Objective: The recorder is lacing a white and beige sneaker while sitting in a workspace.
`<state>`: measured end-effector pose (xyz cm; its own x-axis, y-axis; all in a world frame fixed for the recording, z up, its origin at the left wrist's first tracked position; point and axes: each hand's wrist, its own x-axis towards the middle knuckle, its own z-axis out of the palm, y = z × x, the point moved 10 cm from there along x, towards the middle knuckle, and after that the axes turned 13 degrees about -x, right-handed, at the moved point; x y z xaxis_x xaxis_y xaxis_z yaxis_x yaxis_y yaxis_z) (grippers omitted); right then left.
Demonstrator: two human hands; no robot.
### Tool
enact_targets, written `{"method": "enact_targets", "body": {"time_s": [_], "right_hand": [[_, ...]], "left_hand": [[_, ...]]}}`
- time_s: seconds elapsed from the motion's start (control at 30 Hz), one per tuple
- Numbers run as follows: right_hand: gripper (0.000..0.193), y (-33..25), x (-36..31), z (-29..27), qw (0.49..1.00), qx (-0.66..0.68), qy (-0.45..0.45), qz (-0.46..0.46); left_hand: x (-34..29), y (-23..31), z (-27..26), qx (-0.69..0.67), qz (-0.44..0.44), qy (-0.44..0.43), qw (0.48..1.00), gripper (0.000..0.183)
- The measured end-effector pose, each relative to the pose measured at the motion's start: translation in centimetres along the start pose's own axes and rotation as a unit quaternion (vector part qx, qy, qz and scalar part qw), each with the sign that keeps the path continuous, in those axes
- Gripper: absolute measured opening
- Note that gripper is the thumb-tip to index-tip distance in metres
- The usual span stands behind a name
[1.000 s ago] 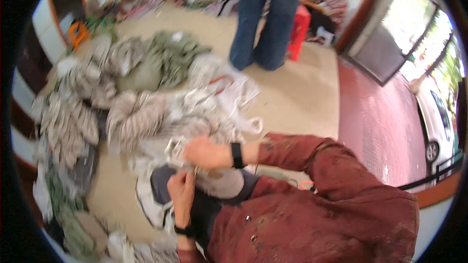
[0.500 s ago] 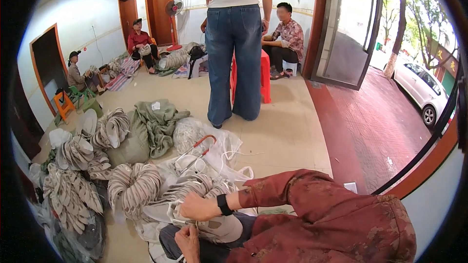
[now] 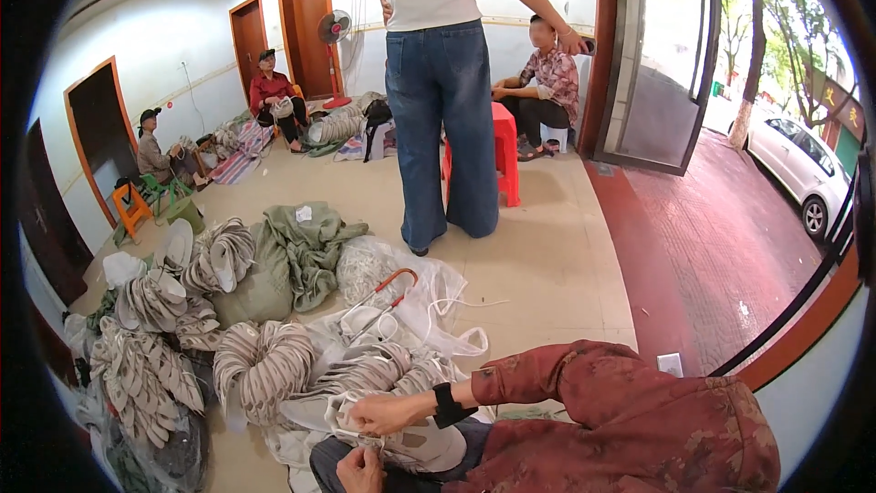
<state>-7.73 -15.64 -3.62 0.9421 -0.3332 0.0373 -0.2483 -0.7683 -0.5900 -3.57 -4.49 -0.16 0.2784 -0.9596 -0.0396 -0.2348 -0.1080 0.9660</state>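
1. The right hand comes in from the right on a dark red patterned sleeve with a black wristband; its fingers are curled and pinched onto the top edge of a white and grey shoe piece lying in the person's lap.
2. The left hand sits just below the right hand at the lower edge of the view, fingers closed on the near edge of the same shoe piece; how tightly it grips cannot be told.
3. The shoe piece lies between and under the two hands, touching both.
4. Just above the hands, bundles of grey shoe soles lie stacked in curved rows on white plastic bags.
5. Farther left of the hands, more soles spread in fans across the floor.
6. Beyond the bundles, up from the right hand, a tool with a red handle lies on the bags.
7. Left of that tool a green cloth is heaped against a sack.
8. Well beyond the hands a person in blue jeans stands on the tiled floor, beside a red plastic stool.
9. Other people sit along the far wall, well apart from the hands, and a white car stands outside the open door to the right.
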Motion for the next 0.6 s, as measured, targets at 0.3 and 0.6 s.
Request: {"method": "enact_targets", "body": {"time_s": [0.3, 0.6], "right_hand": [[0.016, -2.6, -1.4, -1.6, 0.976, 0.17, 0.072, -0.119], [0.01, -4.1, -0.8, -1.1, 0.978, -0.081, -0.157, -0.114]], "left_hand": [[0.8, -1.0, -0.2, 0.083, 0.059, 0.041, 0.994, 0.037], [1.6, -2.6, -0.3, 0.069, -0.022, 0.066, 0.995, 0.035]]}}
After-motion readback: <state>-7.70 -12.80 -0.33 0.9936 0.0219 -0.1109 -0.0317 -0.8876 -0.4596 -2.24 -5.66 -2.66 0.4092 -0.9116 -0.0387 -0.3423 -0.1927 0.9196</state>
